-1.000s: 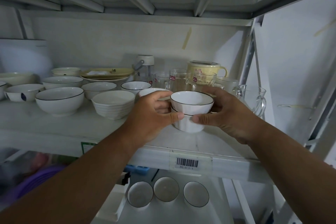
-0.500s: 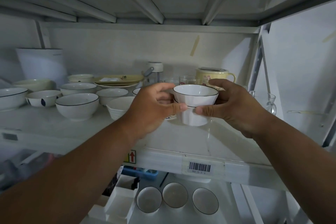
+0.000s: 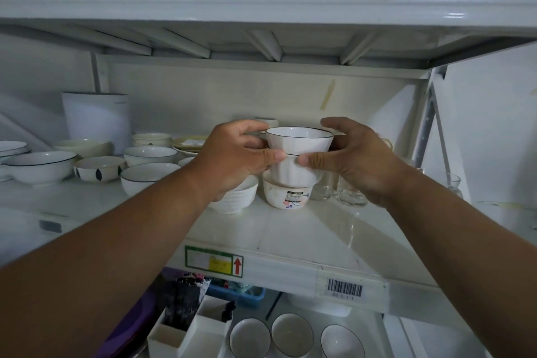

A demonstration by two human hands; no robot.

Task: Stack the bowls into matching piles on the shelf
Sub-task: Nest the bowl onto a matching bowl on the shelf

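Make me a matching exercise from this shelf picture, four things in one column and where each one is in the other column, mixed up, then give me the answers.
Things
1. stacked black-rimmed bowls
2. flower-print bowl
3. ribbed white bowl
4. barcode label

Places
A. on the front edge of the shelf
B. held between the left hand and right hand
C. on the shelf, below the left hand
D. on the shelf, right under the held stack

Pairs: 1-B, 2-D, 3-C, 4-A
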